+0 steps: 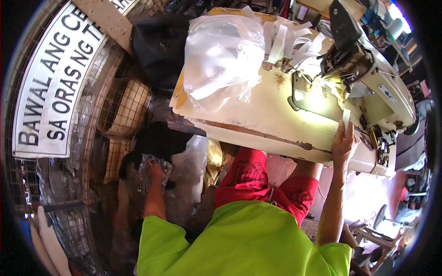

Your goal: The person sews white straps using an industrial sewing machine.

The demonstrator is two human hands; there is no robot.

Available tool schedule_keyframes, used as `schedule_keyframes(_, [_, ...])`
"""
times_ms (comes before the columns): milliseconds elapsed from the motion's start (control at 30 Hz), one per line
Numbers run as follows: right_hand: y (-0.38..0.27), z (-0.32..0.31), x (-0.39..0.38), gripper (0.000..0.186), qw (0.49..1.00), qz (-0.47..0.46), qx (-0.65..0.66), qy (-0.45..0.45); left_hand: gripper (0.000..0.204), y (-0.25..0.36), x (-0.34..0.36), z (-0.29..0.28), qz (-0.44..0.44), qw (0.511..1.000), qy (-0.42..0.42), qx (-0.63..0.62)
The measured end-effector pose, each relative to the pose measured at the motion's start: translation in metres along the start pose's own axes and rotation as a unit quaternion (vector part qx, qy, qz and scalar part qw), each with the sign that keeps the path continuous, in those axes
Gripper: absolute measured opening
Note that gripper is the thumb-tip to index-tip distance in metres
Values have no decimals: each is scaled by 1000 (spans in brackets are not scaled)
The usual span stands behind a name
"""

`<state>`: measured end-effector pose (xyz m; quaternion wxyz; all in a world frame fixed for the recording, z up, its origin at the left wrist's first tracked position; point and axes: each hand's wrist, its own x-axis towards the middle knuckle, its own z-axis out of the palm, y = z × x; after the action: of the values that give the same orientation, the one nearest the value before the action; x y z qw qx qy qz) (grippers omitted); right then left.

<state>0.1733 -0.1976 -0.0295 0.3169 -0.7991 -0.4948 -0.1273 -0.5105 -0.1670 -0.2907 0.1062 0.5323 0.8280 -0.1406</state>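
Note:
Down at the left, below the sewing table [258, 129], my left hand [154, 169] grips crumpled clear plastic [149, 181] beside dark material. On the table's right part my right hand [346, 140] rests near the front edge, fingers closed on a short white strip [346, 115]. Just behind it is the lit plate [297, 96] of a sewing machine [375, 83]. A white plastic bag [221, 55] and a bundle of white straps [290, 41] lie on the tabletop.
A wire-mesh partition [83, 184] with a printed sign [41, 119] runs along the left. A black bag [156, 50] is at the table's back left corner. My legs in red shorts [239, 175] are under the table. Stacked chairs or stools [382, 230] crowd the lower right.

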Motion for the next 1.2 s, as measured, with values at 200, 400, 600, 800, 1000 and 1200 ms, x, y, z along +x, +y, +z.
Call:
schedule_keyframes(200, [-14,-8,-2,30,998,38,46,-19,34,-19,20,26,57,996,-40,-53])
schedule_keyframes(400, [-9,-10,0,29,994,44,100,1,26,-36,17,30,38,992,73,-94])
schedule_keyframes(600, [-9,-14,0,23,994,28,105,-3,16,-28,-9,-16,26,996,41,-80])
schedule_keyframes(800, [-10,-14,2,23,997,9,76,23,16,81,-71,-166,229,903,258,-254])
schedule_keyframes(1000, [-8,-14,0,22,994,-4,105,32,15,210,-149,-320,516,747,115,-403])
schedule_keyframes(1200, [-7,-15,0,22,995,11,99,24,9,331,-142,-315,553,765,251,-211])
